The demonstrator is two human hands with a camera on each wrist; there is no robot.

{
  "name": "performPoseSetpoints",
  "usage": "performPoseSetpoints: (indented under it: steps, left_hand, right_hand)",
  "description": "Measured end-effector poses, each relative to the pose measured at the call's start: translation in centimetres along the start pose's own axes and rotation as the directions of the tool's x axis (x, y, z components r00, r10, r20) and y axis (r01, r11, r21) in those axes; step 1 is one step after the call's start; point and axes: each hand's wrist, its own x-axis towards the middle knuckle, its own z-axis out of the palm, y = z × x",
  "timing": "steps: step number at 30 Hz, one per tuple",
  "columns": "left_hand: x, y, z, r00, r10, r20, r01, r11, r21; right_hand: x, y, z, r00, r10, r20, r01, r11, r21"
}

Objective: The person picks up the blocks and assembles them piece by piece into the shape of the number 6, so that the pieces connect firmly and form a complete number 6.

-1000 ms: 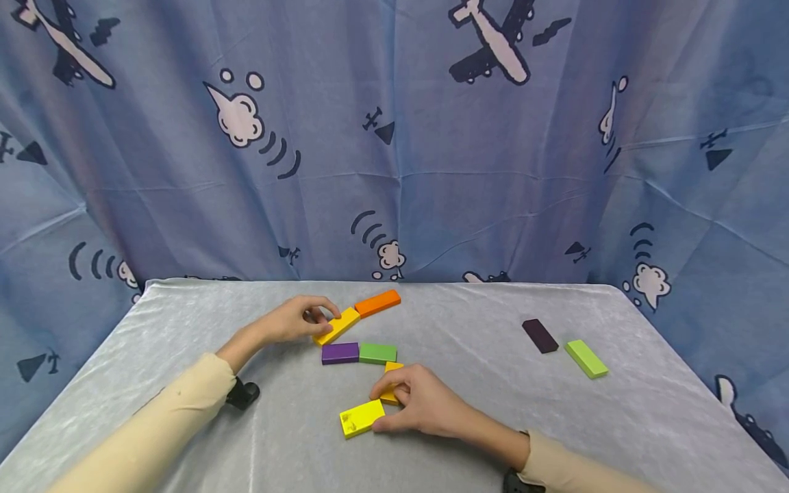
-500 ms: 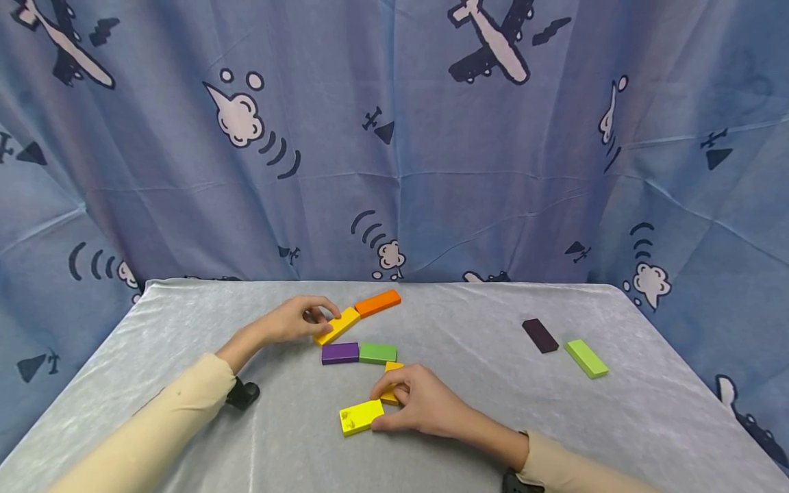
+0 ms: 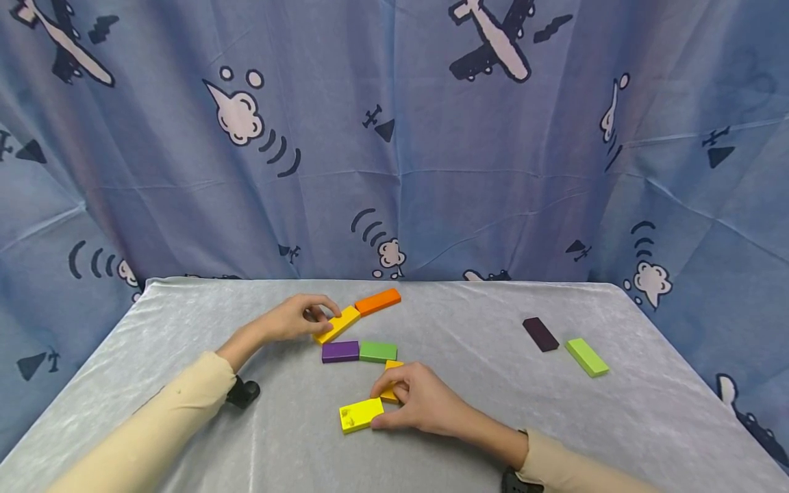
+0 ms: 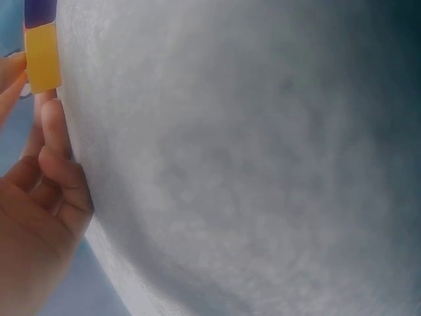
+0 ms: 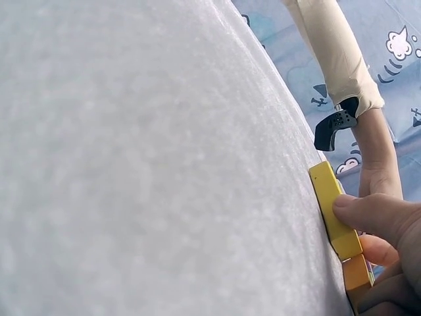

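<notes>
In the head view, my left hand point(image 3: 298, 318) holds a golden-yellow block point(image 3: 337, 324) between thumb and fingers. That block's far end meets an orange block point(image 3: 378, 302). Nearer to me, a purple block point(image 3: 340, 352) and a green block point(image 3: 378, 351) lie end to end. A second golden-yellow block point(image 3: 392, 393) runs toward me from the green one, partly hidden behind my right hand point(image 3: 422, 404). With thumb and fingers, my right hand pinches a bright yellow block point(image 3: 360, 415). In the right wrist view, the bright yellow block point(image 5: 332, 207) sits against the golden-yellow one point(image 5: 356, 280).
Off to the right on the grey cloth-covered table point(image 3: 468, 335) lie a dark brown block point(image 3: 540, 334) and a lime-green block point(image 3: 587, 357). Behind the table's back edge hangs a blue curtain point(image 3: 320, 226) with airplane prints.
The bright yellow block has turned very slightly in my right hand's grip and shifted a little away from me. My left hand and the other blocks have stayed in place.
</notes>
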Motion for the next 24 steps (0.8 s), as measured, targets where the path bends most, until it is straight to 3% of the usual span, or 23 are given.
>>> performPoseSetpoints:
  steps: [9, 24]
  left_hand:
    - [0.0, -0.1, 0.0, 1.0, 0.006, 0.004, -0.006, 1.0, 0.002]
    - [0.1, 0.1, 0.1, 1.0, -0.005, 0.007, 0.005, 1.0, 0.017]
  right_hand:
    - [-0.3, 0.3, -0.7, 0.999, -0.033, -0.024, 0.034, 0.998, 0.049]
    - [-3.6, 1.7, -5.6, 0.982, -0.12, -0.143, 0.131, 0.989, 0.075]
